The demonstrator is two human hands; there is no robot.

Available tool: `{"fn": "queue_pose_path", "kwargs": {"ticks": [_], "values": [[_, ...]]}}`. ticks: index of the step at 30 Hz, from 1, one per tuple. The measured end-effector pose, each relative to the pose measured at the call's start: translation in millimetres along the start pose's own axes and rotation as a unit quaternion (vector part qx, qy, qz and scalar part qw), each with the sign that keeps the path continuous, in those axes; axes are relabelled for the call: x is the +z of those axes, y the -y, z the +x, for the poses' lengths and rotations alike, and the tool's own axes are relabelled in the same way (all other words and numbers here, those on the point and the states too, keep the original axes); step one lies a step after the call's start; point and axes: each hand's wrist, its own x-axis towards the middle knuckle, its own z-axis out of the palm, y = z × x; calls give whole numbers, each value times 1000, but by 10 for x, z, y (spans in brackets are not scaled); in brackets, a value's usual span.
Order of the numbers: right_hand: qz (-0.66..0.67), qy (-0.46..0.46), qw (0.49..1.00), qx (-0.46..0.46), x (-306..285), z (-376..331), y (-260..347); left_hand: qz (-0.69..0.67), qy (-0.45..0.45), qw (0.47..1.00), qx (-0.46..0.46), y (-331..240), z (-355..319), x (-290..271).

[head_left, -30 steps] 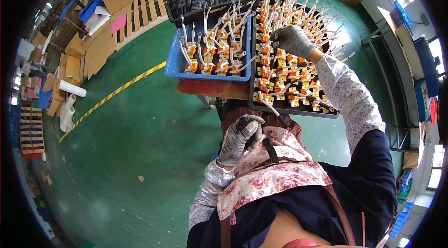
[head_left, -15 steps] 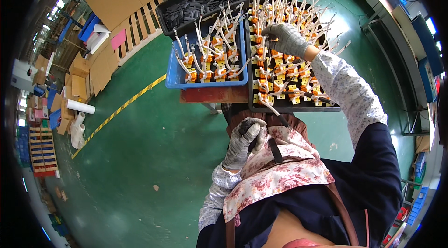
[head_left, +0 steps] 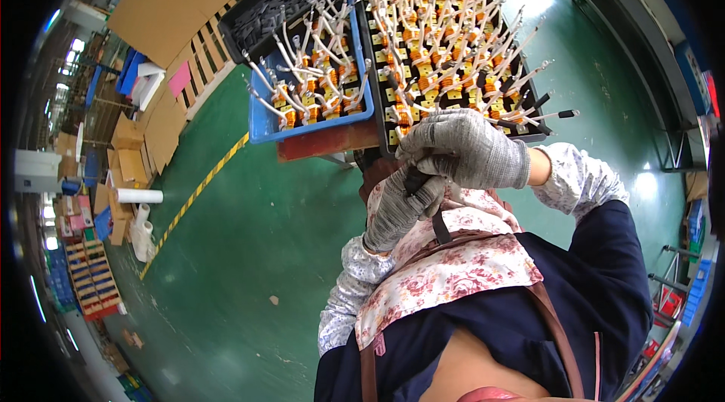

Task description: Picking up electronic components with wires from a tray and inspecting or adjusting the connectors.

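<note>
Floral fabric apron (head_left: 453, 273) nearest, over dark sleeves. Left hand (head_left: 400, 202), grey knit glove, fingers curled around a short black tube piece (head_left: 414, 177). Right hand (head_left: 464, 149), same glove, clenched over the tube's top, touching the left hand. Both sit at the near edge of the black tray (head_left: 453, 47) holding rows of orange-wound coils with white leads. Blue plastic tray (head_left: 313, 92) of like coils adjoins its left edge. Farther left: wooden pallet (head_left: 204, 54), cardboard sheets

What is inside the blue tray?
The blue tray holds rows of small orange coil parts with white sleeved wires standing up from them. The tray floor is mostly covered by the parts, and a black tray hides its far edge.
</note>
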Motion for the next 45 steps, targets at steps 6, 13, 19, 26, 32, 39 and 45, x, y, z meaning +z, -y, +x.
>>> {"fn": "queue_pose_path", "kwargs": {"ticks": [6, 13, 19, 26, 32, 39, 45], "values": [[161, -125, 974, 102, -11, -275, -183, -19, -30, 999, -26, -64, 37, 105], [301, -210, 916, 160, 82, -552, -127, 63, -47, 997, -27, -120, 216, 272], [322, -268, 894, 158, 20, -743, -121, 108, -33, 993, -42, -76, 384, 424], [164, -353, 895, 220, -1101, -1112, -394, 16, 26, 997, -70, -68, 367, 469], [-400, -179, 872, 217, -1549, -1348, -952, -8, 28, 996, -90, 20, 332, 486], [-440, -142, 851, 249, -1502, -1370, -1105, 0, 39, 992, -121, 97, 339, 484], [-504, -22, 815, 284, -1497, -1171, -1024, -1, 32, 992, -121, 128, 301, 459]]}}
